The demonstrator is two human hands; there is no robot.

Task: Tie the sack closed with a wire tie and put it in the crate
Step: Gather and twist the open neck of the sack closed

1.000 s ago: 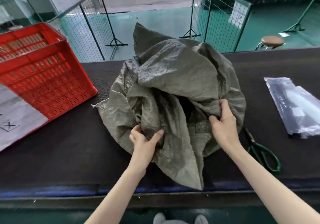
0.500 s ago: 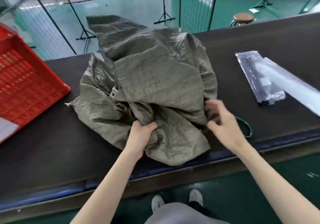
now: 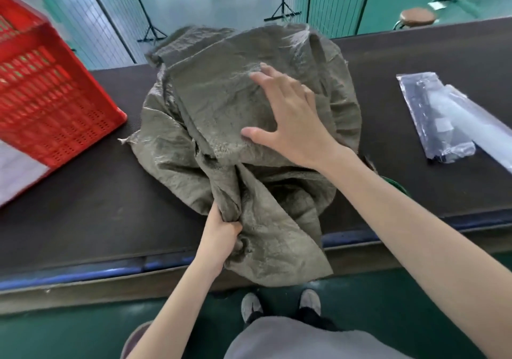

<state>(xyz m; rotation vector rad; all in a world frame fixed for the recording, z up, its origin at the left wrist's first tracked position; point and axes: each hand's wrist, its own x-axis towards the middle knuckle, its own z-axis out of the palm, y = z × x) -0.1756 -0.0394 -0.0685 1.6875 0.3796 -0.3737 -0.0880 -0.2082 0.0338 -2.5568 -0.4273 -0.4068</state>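
A crumpled grey-green woven sack point(image 3: 210, 103) lies in the middle of the dark table point(image 3: 83, 197), its loose mouth hanging over the near edge. My left hand point(image 3: 221, 236) grips a gathered bunch of the sack's fabric at that near edge. My right hand point(image 3: 288, 120) lies on top of the sack with fingers spread and flat. The red plastic crate point(image 3: 50, 103) stands at the left on the table. A clear plastic packet point(image 3: 437, 114) with dark contents lies at the right; no wire tie can be made out.
Green scissor handles point(image 3: 393, 185) peek out beside my right forearm, mostly hidden. A white sheet point(image 3: 16, 173) leans against the crate's front. Wire mesh fences point(image 3: 332, 1) and a round stool point(image 3: 417, 17) stand beyond the table on the green floor.
My right hand left the sack's right edge and moved up onto its top, fingers spread. My left hand pulled its bunch of fabric toward the near edge. The view tilted further down.
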